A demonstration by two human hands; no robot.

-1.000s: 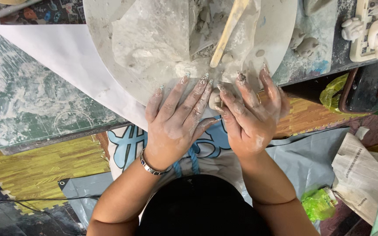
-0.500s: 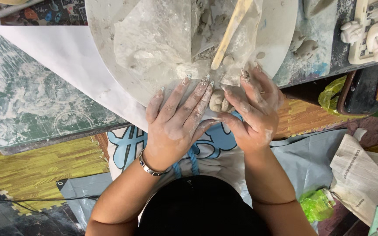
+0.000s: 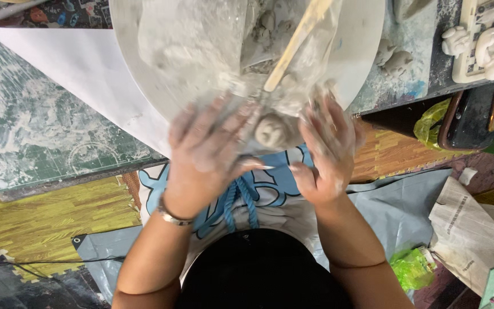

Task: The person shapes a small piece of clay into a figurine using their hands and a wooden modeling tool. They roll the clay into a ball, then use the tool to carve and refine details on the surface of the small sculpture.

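Head view: rounded grey clay lump [image 3: 271, 130]

One camera only, worn on the person's head, looks almost straight down over chest and forearms. It sits close above the round white board [image 3: 361, 51] at the table edge, floor mats [image 3: 47, 217] below.

Both forearms reach forward, wrists nearly straight. The left hand [image 3: 210, 154] lies palm-down with fingers spread and flat. The right hand [image 3: 327, 151] also faces down, fingers loosely fanned, thumb tucked inward. Both are dusted grey.
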